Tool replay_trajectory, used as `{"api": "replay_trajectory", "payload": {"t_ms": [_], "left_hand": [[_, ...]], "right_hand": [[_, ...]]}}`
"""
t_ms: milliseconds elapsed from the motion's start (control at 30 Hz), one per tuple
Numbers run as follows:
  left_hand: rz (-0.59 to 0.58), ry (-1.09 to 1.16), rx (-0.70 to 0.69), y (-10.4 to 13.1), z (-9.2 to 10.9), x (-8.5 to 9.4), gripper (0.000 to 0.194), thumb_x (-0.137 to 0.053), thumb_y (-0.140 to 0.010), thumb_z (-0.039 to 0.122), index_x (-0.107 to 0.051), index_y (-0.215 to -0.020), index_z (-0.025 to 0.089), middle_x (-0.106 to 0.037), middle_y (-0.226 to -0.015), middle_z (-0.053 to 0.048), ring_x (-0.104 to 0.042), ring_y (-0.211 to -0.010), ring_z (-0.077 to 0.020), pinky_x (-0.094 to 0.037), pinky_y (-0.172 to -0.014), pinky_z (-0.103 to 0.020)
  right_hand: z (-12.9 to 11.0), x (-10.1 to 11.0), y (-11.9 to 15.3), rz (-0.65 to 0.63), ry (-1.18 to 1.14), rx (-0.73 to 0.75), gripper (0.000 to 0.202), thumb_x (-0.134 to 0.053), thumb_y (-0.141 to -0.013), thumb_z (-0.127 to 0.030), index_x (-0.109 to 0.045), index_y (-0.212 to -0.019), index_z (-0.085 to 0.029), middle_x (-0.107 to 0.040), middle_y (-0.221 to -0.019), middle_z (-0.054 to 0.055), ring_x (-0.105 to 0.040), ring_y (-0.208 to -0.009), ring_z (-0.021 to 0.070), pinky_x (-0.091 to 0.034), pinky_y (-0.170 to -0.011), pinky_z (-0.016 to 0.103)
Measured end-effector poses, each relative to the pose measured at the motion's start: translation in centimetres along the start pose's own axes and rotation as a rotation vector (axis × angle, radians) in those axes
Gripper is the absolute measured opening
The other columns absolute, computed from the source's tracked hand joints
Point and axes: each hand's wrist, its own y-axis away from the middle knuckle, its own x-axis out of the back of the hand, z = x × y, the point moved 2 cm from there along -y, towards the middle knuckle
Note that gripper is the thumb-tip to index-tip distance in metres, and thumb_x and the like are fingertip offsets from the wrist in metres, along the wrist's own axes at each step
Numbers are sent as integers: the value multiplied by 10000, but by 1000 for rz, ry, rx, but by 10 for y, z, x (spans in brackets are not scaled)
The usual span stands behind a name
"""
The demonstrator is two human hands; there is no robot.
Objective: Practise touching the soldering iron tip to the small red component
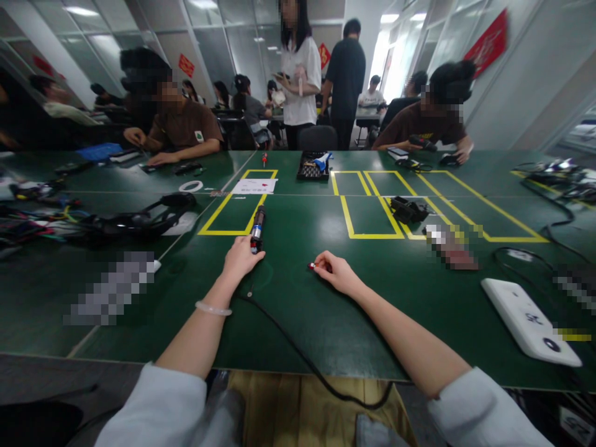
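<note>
Fingers of the left hand (239, 257) were closed about the near end of a dark cylindrical tool (259, 218); the right hand (339, 274) had thumb and forefinger pinched on a small red piece (311, 266). Under both spread a green tabletop (298, 223), where yellow tape outlines (377, 236) presumably gave items set places. A black cable (298, 349) ran over the near edge. Beyond the hands sat a black case (313, 177), apparently kept aside.

The tool pointed away from the body, its far part over the left outline's tape; the low grip probably steadied it. It looked slim and mostly black, with silver and blue bands. The red piece, between the fingertips near the tabletop, showed a pale spot; its smallness likely called for that pinch. Finer detail was too small to tell.
</note>
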Motion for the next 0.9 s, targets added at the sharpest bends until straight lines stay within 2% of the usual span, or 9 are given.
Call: {"api": "replay_trajectory", "payload": {"t_ms": [233, 400, 633, 800, 900], "left_hand": [[-45, 213, -308, 28, 64, -20, 630, -661, -756, 392, -483, -1319, 174, -514, -1306, -108, -571, -1152, -262, -470, -970, -343], [-100, 324, -479, 47, 96, -28, 672, -653, -766, 341, -427, -1376, 174, -485, -1333, -112, -531, -1200, -260, -455, -1007, -363], [-140, 362, -589, 60, 109, -21, 663, -631, -772, 285, -410, -1391, 203, -483, -1325, -103, -514, -1207, -257, -464, -999, -368], [-139, 320, -575, 62, 111, -18, 658, -627, -792, 334, -396, -1400, 235, -469, -1334, -90, -526, -1189, -253, -485, -961, -362], [-124, 260, -547, 64, 112, -17, 638, -613, -815, 402, -394, -1400, 270, -471, -1321, -83, -549, -1147, -245, -505, -903, -347]], "right_hand": [[0, 0, 0, 25, 16, 34, 125, -579, -855, -292, -548, -894, -178, -571, -684, -29, -520, -596, 104, -401, -579, 215], [1, 0, 1, 59, 95, 39, 89, -588, -826, -243, -530, -859, -185, -574, -657, -36, -530, -576, 106, -399, -574, 214], [2, -3, -1, 40, 174, 31, 109, -610, -795, -201, -502, -806, -191, -548, -641, -47, -510, -559, 104, -374, -566, 211], [4, -3, -2, 22, 143, 86, 107, -621, -819, -211, -529, -870, -188, -533, -673, -46, -494, -580, 108, -364, -573, 212], [2, -1, -2, 32, 173, 145, 64, -617, -836, -205, -558, -821, -184, -551, -714, -25, -500, -628, 117, -374, -611, 223]]}}
